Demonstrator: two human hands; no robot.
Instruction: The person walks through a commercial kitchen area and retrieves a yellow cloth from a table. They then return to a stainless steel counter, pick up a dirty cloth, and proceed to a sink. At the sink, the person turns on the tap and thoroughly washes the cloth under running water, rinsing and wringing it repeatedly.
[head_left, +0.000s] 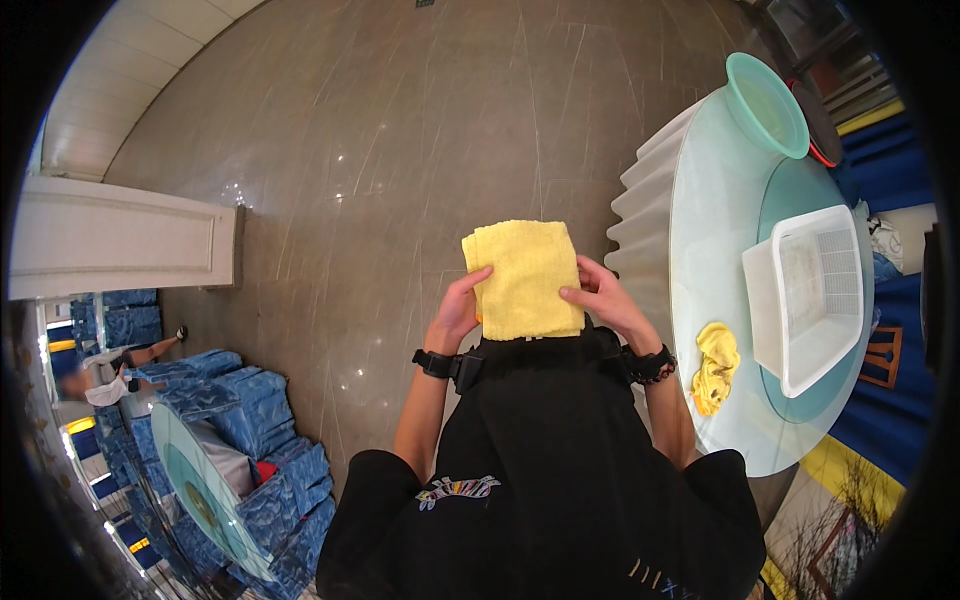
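Observation:
A folded yellow cloth (526, 281) is held flat in front of my body, between both hands. My left hand (459, 304) grips its left edge, the thumb lying on top and the fingers hidden beneath. On the opposite edge my right hand (606, 296) has its thumb on the cloth and its other fingers behind it. A second yellow cloth (716, 367), crumpled and marked with dark stains, lies on the glass-topped round table (694, 247) to my right.
On the table's glass turntable (772, 187) stands a white plastic basket (765, 322). A mint-green basin (769, 105) sits near the far rim. To the left are a white partition (124, 236), blue-covered chairs (255, 405), another round table (202, 491) and a person (124, 371).

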